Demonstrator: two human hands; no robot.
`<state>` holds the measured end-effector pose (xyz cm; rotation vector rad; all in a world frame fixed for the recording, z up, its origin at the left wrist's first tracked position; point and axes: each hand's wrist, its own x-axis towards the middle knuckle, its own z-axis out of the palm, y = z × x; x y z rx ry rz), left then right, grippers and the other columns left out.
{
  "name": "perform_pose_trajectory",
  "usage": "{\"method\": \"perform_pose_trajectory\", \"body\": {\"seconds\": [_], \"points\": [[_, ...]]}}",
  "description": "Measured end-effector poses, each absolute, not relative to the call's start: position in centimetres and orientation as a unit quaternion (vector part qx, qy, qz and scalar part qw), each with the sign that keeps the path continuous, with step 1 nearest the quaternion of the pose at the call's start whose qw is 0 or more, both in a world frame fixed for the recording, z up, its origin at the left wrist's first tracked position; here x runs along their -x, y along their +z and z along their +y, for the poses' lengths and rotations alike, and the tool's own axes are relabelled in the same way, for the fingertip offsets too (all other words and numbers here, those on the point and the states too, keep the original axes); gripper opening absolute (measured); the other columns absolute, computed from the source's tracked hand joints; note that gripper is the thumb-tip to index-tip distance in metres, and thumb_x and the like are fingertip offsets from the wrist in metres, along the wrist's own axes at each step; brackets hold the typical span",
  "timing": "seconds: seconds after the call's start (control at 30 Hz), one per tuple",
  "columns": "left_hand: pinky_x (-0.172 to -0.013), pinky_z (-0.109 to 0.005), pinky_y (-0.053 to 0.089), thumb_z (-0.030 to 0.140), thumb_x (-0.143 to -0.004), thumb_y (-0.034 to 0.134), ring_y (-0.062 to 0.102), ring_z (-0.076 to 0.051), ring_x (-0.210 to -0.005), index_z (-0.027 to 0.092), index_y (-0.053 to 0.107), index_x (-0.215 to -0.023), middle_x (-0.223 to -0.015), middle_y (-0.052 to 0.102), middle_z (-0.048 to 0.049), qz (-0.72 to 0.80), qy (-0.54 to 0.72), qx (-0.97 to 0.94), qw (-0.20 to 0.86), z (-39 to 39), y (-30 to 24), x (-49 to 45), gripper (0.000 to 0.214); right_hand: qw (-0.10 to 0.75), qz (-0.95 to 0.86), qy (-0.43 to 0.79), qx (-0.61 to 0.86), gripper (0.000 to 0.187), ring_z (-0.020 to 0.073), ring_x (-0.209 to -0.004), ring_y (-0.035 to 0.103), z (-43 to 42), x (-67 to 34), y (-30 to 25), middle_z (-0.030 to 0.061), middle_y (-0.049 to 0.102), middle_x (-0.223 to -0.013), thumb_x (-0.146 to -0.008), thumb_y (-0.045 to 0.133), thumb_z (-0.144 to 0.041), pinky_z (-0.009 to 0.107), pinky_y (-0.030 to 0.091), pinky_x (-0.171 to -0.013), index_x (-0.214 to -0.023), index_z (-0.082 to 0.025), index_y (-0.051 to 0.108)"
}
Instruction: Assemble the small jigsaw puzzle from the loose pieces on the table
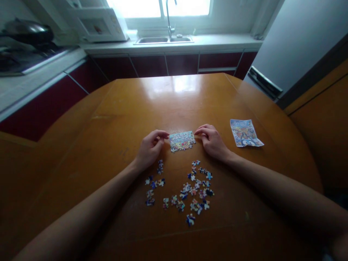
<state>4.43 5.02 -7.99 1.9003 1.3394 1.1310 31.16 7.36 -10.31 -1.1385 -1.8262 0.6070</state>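
A partly assembled jigsaw puzzle point(181, 140) lies flat on the wooden table, its upper edge straight and its lower right edge stepped. At its left edge are the fingertips of my left hand point(150, 148), bent, with the thumb apart from the forefinger. My right hand point(212, 142) rests on the other side, its fingertips at the puzzle's right edge and its thumb held back. Neither hand has anything pinched between thumb and fingers. Loose jigsaw pieces point(186, 187) lie scattered nearer to me, and a smaller group of pieces point(154, 183) sits below my left hand.
A creased printed picture sheet point(244, 133) lies to the right on the table point(168, 105). Beyond the table stand a counter with a sink point(152, 40) and a microwave point(99, 25). A stove with a pan point(28, 32) is left, a fridge point(301, 47) right.
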Motion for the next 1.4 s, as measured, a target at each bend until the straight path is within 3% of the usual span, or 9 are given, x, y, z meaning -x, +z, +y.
{"method": "perform_pose_trajectory", "body": {"seconds": [1.4], "points": [[-0.076,-0.031,0.051,0.016,-0.088,0.053,0.065,-0.016,-0.084,0.017,0.068,-0.095,-0.091,0.071,-0.0051,0.490,0.421,-0.708,0.286,4.98,-8.23,-4.45,0.017,0.445,-0.730,0.247,0.456,0.024,0.0243,-0.097,0.060,7.37,-31.32,-10.16,0.0071,0.067,-0.094,-0.083,0.052,-0.009,0.046,0.048,-0.090,-0.083,-0.023,0.071]]}}
